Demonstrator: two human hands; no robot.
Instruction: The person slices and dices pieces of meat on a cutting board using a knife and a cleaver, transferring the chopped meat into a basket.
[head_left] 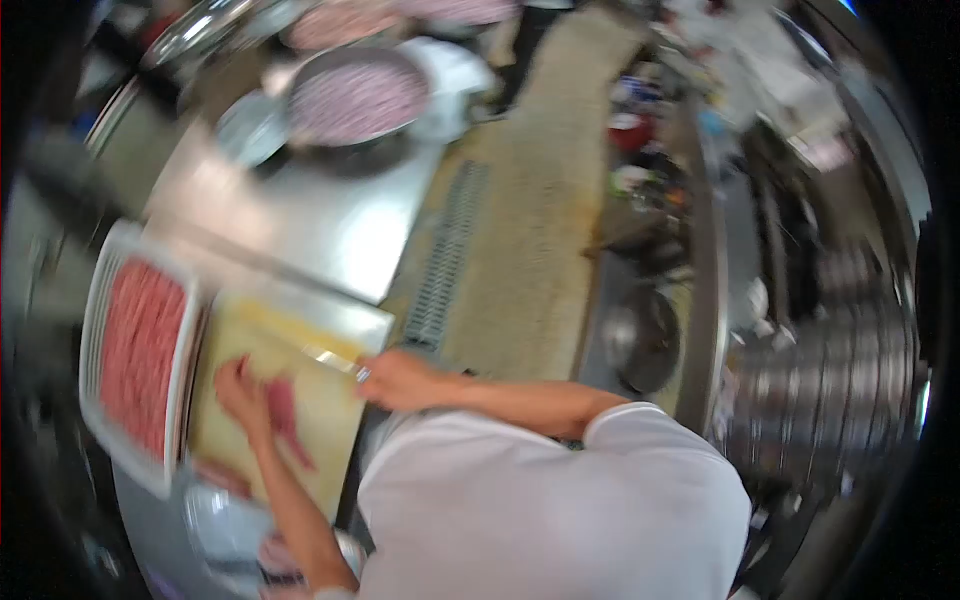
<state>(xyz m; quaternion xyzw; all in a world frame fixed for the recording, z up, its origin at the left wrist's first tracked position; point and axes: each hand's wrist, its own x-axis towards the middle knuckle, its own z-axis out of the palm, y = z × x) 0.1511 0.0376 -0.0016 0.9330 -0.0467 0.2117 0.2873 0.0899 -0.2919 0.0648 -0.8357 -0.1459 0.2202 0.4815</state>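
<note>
A yellowish cutting board (335,430) lies on the metal counter at the lower left. My right hand (398,380) is closed round the handle of a knife (325,356), whose blade points left over the board. On the board, my left hand (240,392) has its fingers bent down beside a strip of red meat (284,415); blur hides whether they grip any of it. Left of the board stands a white basket (92,375) filled with cut red meat (143,355).
A large bowl of pinkish meat (358,100) and a smaller metal bowl (252,130) stand on the steel counter (290,215). Clear plastic containers (225,525) sit below the board. Beyond the floor drain (447,255), a wok (640,340) and stacked metal pots (825,370) are at right. Another person's leg shows at top.
</note>
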